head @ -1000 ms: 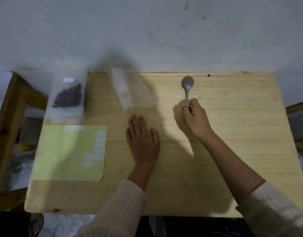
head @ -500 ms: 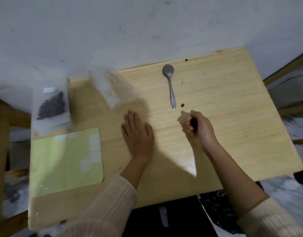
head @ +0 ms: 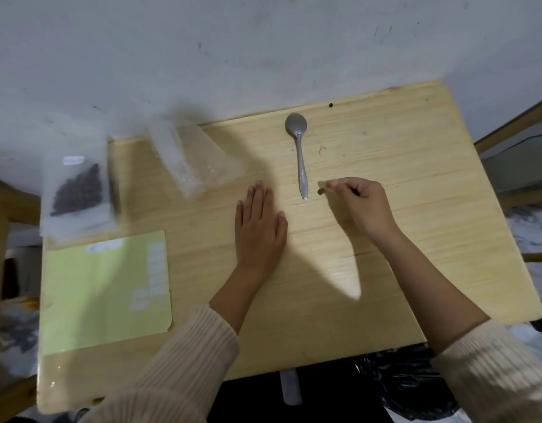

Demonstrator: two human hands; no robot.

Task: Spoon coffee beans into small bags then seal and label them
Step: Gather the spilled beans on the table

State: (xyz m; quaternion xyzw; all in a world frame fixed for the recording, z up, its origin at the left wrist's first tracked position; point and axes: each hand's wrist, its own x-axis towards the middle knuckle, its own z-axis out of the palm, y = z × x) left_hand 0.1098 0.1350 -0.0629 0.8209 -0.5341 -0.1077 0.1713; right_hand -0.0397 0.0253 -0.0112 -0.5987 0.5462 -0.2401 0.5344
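One filled bag (head: 77, 190) is kept at the left edge of the table (head: 385, 270), above the label sheet (head: 105, 291), likely finished; empty bags (head: 193, 160) are stacked nearby; the left hand (head: 259, 227) is laid flat, holding nothing; the spoon (head: 298, 151) lies unheld; a stray bean (head: 319, 192) beside its handle is neared by the curled right hand (head: 360, 203); whether anything is held cannot be told.

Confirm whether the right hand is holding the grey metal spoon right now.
No: the grey metal spoon lies free on the light wooden table, with the right hand beside its handle tip, not touching it.
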